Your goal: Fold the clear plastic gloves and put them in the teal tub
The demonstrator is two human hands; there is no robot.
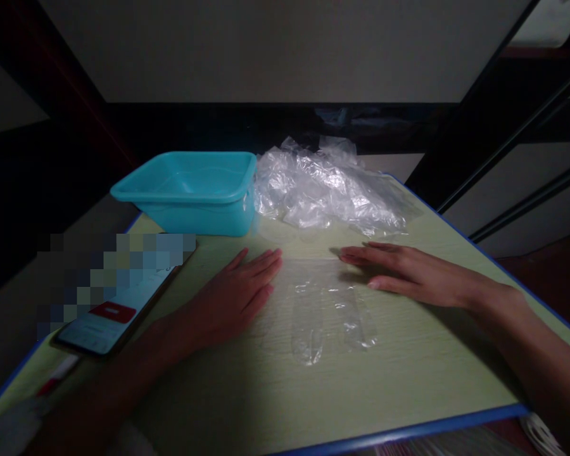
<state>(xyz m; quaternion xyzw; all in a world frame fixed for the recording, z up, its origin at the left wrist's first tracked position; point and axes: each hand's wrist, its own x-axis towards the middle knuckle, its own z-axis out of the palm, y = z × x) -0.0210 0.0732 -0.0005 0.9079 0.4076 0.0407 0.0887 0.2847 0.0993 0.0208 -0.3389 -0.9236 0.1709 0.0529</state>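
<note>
A clear, thin plastic piece lies flat on the table between my hands. Its rounded, finger-like lobes point toward me, like a disposable glove. My left hand rests palm down at the piece's left edge, fingers stretched out and holding nothing. On the other side, my right hand has its fingers straight and its thumb apart, the fingertips close to the upper right corner of the plastic. Whether those fingertips touch it I cannot tell. Behind both hands sits a heap of crumpled clear plastic.
A turquoise basin stands at the back left, against the plastic heap. At the left a phone lies with its screen lit, and a red and white pen-like object is near it. The pale table has a blue edge.
</note>
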